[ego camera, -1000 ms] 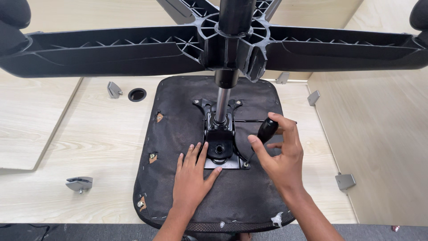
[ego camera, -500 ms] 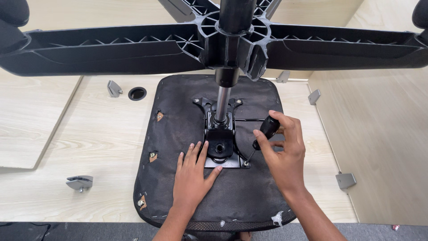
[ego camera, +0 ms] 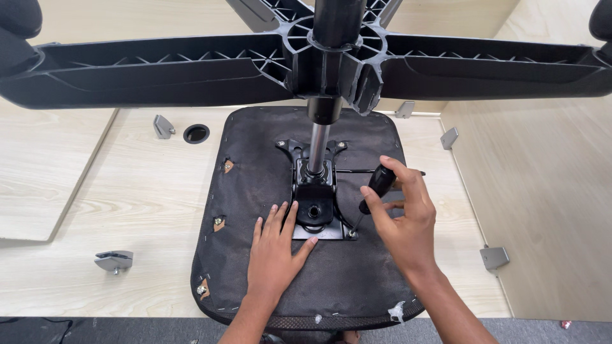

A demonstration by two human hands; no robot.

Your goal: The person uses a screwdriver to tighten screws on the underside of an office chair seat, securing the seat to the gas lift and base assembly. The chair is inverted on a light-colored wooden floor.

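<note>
An upturned office chair seat point(ego camera: 255, 185), its underside covered in black fabric, lies on a pale wooden desk point(ego camera: 146, 191). A black metal mechanism plate point(ego camera: 313, 207) is fixed at its middle, with a chrome gas cylinder point(ego camera: 317, 150) rising to the black star base point(ego camera: 159, 70) overhead. My left hand point(ego camera: 275, 251) lies flat on the fabric beside the plate's near left corner. My right hand point(ego camera: 401, 220) grips a black-handled screwdriver point(ego camera: 376, 186), whose tip sits on a screw point(ego camera: 352, 234) at the plate's near right corner.
Grey metal brackets point(ego camera: 113, 261) point(ego camera: 494, 258) point(ego camera: 163, 127) sit around the desk. A round cable hole point(ego camera: 196, 134) lies to the seat's far left. Wooden partition panels point(ego camera: 548, 210) stand right and behind. The star base arms span the top of the view.
My right hand has shifted its fingers around the screwdriver handle, turning it slightly; the tip stays on the same screw. My left hand has not moved.
</note>
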